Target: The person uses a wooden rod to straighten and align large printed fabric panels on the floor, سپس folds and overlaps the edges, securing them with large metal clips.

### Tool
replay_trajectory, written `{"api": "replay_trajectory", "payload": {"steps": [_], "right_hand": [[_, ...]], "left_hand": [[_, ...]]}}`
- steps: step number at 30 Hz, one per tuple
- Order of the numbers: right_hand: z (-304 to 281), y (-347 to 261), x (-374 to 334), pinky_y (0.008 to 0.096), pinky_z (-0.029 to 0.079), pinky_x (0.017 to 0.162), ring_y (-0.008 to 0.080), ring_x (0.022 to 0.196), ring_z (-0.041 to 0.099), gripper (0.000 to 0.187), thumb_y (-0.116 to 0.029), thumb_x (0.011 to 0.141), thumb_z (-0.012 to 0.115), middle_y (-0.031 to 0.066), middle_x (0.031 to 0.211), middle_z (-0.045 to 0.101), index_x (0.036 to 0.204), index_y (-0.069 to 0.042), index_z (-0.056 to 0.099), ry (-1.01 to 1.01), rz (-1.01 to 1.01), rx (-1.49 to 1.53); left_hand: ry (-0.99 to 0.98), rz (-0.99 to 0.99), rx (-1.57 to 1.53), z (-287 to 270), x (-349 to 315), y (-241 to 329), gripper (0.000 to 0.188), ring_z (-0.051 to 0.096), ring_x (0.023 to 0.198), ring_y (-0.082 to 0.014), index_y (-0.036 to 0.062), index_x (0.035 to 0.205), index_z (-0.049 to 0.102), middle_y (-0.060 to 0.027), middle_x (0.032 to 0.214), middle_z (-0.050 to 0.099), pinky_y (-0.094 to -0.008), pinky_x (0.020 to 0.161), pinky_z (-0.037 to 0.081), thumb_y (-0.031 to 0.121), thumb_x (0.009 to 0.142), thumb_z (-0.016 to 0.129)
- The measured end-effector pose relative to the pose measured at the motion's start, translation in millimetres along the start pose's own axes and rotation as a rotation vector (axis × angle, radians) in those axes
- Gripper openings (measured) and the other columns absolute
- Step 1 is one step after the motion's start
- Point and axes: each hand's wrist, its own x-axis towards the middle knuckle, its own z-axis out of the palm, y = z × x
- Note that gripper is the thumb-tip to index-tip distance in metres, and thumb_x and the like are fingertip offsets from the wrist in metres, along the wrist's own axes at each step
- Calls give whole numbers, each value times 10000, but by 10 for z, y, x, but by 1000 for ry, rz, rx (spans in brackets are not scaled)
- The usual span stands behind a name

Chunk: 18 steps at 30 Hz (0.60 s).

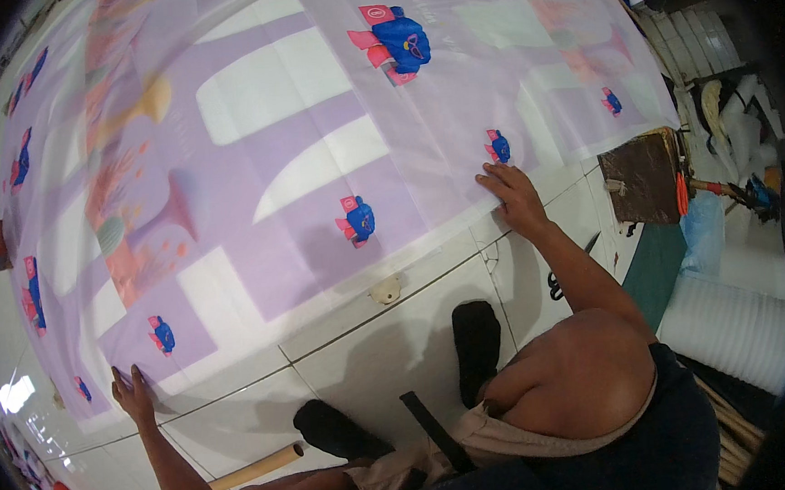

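1 printed purple-and-white sheet (294, 275), on tiled floor (241, 419); near edge runs near left to far right, long axis unclear. Left hand (132, 395), right hand (514, 198): fingers part-spread on that edge; cannot tell grip.

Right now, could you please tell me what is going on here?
Someone crouches on the tiled floor, left hand near the left corner of a large printed sheet, right hand farther along the same edge. Both touch the sheet, which lies spread out with creases. Scissors lie partly hidden behind the right forearm.
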Motion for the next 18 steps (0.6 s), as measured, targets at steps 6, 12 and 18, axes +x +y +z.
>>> {"api": "replay_trajectory", "payload": {"steps": [6,12,18], "right_hand": [[29,-35,-69,460,370,1104,306,1319,462,722,161,611,578,113,1372,541,1271,-130,614,34,25,18],[-65,34,-90,458,322,1133,308,1355,417,722,91,640,601,117,1431,481,1328,-125,561,-27,45,-53],[-444,-178,258,482,273,1141,329,1381,348,601,-185,813,623,148,1454,427,1393,-131,478,-251,-39,145]], "left_hand": [[-35,-56,-48,-36,-54,269,715,312,1373,-424,110,1478,394,-299,1459,339,-449,1128,278,502,917,601],[-70,-61,-93,161,-69,419,710,311,1369,-431,98,1477,393,-297,1464,343,-462,1128,272,496,924,594],[2,91,0,34,-17,-7,700,309,1365,-428,76,1472,393,-274,1472,365,-461,1134,259,471,930,594]]}}
